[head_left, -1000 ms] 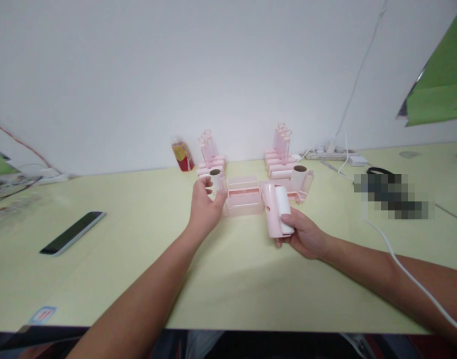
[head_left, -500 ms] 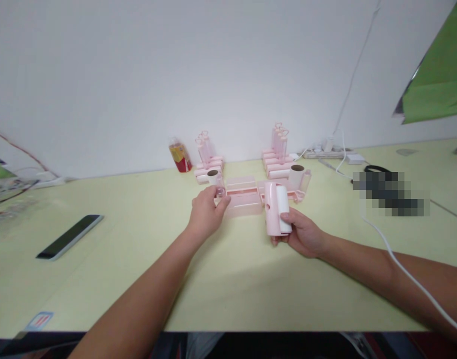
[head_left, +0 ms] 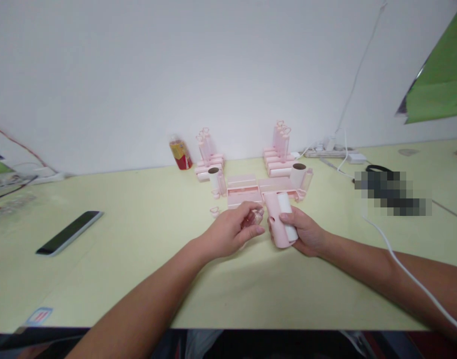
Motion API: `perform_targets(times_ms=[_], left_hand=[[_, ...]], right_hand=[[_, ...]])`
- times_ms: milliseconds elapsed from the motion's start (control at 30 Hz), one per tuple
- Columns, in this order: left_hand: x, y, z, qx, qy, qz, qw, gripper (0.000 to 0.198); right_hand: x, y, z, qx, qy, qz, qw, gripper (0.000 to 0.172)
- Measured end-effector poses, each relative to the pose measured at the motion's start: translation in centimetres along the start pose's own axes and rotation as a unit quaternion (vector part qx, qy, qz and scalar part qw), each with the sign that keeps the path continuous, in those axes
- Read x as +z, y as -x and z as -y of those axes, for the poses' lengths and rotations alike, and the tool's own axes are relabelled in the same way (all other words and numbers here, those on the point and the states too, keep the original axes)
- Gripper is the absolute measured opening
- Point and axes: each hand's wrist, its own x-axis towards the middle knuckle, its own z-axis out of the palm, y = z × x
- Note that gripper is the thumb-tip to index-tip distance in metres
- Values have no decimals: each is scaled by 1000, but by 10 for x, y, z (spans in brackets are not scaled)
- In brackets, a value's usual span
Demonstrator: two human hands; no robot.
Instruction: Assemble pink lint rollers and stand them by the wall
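Observation:
My right hand [head_left: 305, 230] grips a pink plastic case [head_left: 278, 222] with a white roll [head_left: 287, 215] along its side, like a lint roller. The case tilts over the table, and a small hole shows in its wall. To its left, my left hand [head_left: 228, 230] curls its fingers round a small clear pinkish piece [head_left: 256, 216], partly hidden by them. The two hands are close but apart. Behind them lie open pink cases [head_left: 243, 190]. A small pink heart-shaped piece [head_left: 214, 211] rests left of these.
Finished-looking pink rollers stand in a left group [head_left: 209, 162] and a right group [head_left: 279, 159]. Two upright rolls [head_left: 298, 174] [head_left: 213, 178] flank the open cases. A phone [head_left: 69, 233] lies left, a red-yellow bottle [head_left: 180, 153] at the wall. A white cable [head_left: 396, 254] crosses the right side.
My left hand has moved right and nearer, from the small parts by the left roll towards the case, bringing the clear piece along. The case in my right hand has tilted and lowered slightly.

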Motion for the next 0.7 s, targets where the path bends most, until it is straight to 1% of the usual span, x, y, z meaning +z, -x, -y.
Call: perform_targets(times_ms=[100,200,467,700], left_hand=[[2,0,3,-9,11,18,1000,33],[4,0,4,11,21,27,999,32],[7,-3,1,28,48,9,998,34],[8,-4,1,9,32,10,999,36]], right_hand=[[1,0,0,-7,-4,-14,1000,34],[2,-1,-1,-7,-6,-21,1000,34],[1,-2,-2,-11,10,-36,999,38],[0,-1,-4,-11,36,-30,999,40]])
